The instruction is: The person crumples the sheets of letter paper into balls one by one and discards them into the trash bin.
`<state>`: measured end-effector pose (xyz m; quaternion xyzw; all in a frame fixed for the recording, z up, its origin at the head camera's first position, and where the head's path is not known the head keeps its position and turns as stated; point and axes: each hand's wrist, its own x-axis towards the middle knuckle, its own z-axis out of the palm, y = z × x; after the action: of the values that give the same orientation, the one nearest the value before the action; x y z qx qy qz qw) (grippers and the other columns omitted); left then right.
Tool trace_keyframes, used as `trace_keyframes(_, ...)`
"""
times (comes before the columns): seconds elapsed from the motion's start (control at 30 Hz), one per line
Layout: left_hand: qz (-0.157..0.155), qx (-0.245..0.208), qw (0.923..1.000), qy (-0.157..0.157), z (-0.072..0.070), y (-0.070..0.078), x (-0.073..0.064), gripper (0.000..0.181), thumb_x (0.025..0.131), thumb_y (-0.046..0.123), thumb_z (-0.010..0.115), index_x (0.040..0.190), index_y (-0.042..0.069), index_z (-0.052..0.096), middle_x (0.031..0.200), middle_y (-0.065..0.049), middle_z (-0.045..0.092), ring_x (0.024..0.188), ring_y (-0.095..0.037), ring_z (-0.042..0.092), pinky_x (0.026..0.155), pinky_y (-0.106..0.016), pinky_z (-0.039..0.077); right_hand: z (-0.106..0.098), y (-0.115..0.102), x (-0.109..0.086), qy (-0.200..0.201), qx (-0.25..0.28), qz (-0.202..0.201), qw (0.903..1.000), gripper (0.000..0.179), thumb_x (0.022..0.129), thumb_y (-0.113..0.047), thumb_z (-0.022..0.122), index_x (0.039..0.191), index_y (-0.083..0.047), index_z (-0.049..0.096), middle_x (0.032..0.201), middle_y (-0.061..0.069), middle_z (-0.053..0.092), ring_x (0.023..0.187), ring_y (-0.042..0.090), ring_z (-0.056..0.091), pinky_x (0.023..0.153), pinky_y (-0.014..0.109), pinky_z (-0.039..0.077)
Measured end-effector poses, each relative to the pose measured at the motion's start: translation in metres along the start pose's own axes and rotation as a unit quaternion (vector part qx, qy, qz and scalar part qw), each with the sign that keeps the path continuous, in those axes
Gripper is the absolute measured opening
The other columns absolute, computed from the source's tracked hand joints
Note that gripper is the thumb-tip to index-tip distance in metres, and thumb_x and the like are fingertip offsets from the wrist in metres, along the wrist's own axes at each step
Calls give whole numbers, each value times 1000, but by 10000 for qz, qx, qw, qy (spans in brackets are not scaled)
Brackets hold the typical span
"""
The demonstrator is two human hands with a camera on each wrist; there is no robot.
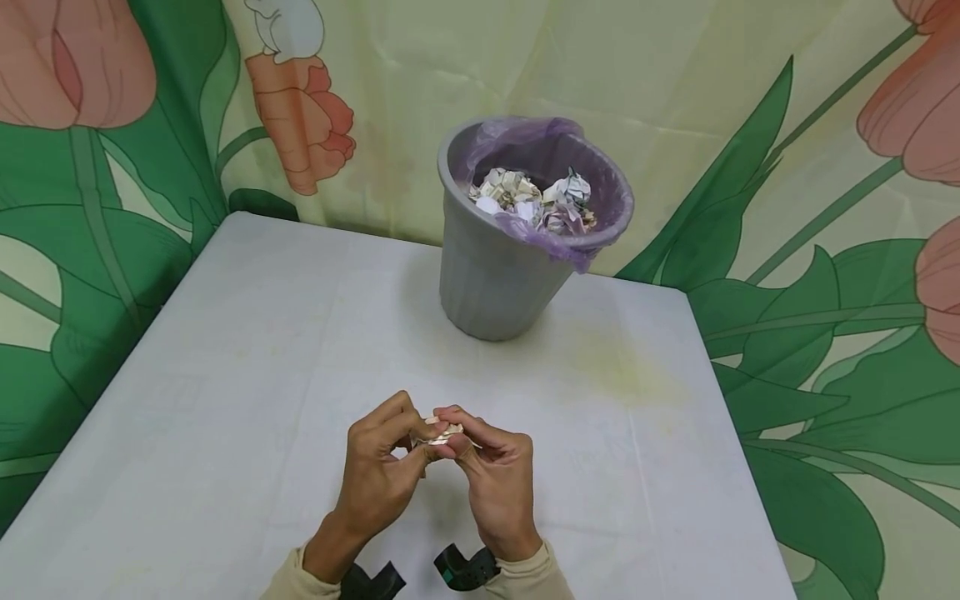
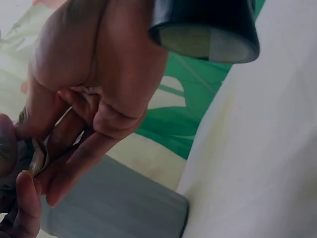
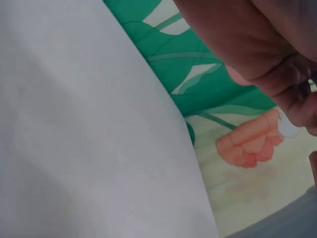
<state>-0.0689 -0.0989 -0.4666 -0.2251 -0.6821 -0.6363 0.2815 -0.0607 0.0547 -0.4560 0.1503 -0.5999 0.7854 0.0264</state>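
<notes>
A small crumpled piece of paper [image 1: 450, 432], pale cream, is held between both hands above the front part of the table. On its left side the left hand [image 1: 378, 467] pinches it with thumb and curled fingers. The right hand [image 1: 502, 479] pinches the other side, its thumb and fingertips close to those of the left. Much of the paper is hidden by the fingers. In the left wrist view a folded edge of the paper [image 2: 37, 157] shows between the fingertips. The right wrist view shows only part of a hand [image 3: 282, 64], with the paper out of sight.
Behind the hands a grey bin [image 1: 487, 275] stands on the white-covered table [image 1: 225, 375]. A purple bag [image 1: 558, 242] lines the bin, and several crumpled papers [image 1: 513, 190] lie inside it. A curtain [image 1: 660, 100] printed with flowers and leaves hangs around the back and sides.
</notes>
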Motion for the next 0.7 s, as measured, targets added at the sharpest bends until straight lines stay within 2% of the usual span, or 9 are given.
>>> trace_keyframes(0.1, -8, -69, 10000, -3, -1, 1, 1, 17, 81, 12, 91, 83, 10, 74, 73, -1, 51, 59, -7, 49, 50, -14, 45, 1, 2, 1, 74, -87, -197, 9997, 27, 102, 0, 65, 120, 19, 70, 121, 10, 79, 115, 27, 76, 89, 32, 65)
trace_keyframes(0.17, -137, -51, 9998, -145, -3, 2, 1, 19, 77, 11, 93, 88, 10, 77, 77, -1, 55, 65, -8, 53, 53, -17, 48, -1, 3, 1, 148, -181, -261, 9994, 27, 102, -1, 65, 120, 18, 71, 121, 9, 79, 119, 28, 75, 92, 34, 64)
trace_keyframes(0.23, -380, -199, 9984, -355, -6, 3, 2, 26, 75, 9, 94, 97, 10, 80, 81, -2, 58, 72, -10, 58, 58, -19, 54, -4, 3, 2, 160, -289, -341, 9989, 27, 102, -3, 66, 120, 17, 71, 121, 9, 79, 122, 29, 73, 97, 35, 63)
trace_keyframes(0.33, -877, -580, 9925, -616, -10, 3, 3, 34, 74, 5, 93, 106, 7, 81, 88, -4, 62, 80, -11, 63, 65, -24, 62, -8, 3, 3, 44, -459, -512, 9976, 28, 101, -4, 66, 121, 15, 72, 123, 12, 79, 123, 27, 73, 99, 35, 62)
trace_keyframes(0.43, -1192, -958, 9858, -688, -12, 3, 4, 29, 77, 0, 91, 103, 5, 80, 87, -8, 60, 82, -13, 63, 66, -29, 65, -10, 2, 3, -165, -561, -720, 9957, 28, 101, -5, 67, 122, 12, 73, 123, 19, 77, 118, 24, 73, 93, 29, 63)
trace_keyframes(0.53, -1370, -1120, 9816, -723, -11, 3, 5, 21, 80, -1, 89, 96, 5, 77, 84, -8, 56, 79, -14, 60, 63, -29, 63, -10, 3, 3, -294, -627, -974, 9928, 26, 100, -3, 67, 121, 11, 74, 122, 24, 76, 115, 22, 72, 86, 25, 63)
trace_keyframes(0.7, -1598, -1247, 9764, -746, -9, 3, 7, 17, 83, -5, 87, 89, 6, 75, 80, -9, 55, 72, -16, 56, 56, -27, 57, -9, 4, 4, -267, -583, -1197, 9907, 22, 98, -1, 70, 116, 11, 76, 120, 13, 79, 111, 20, 72, 83, 25, 62)
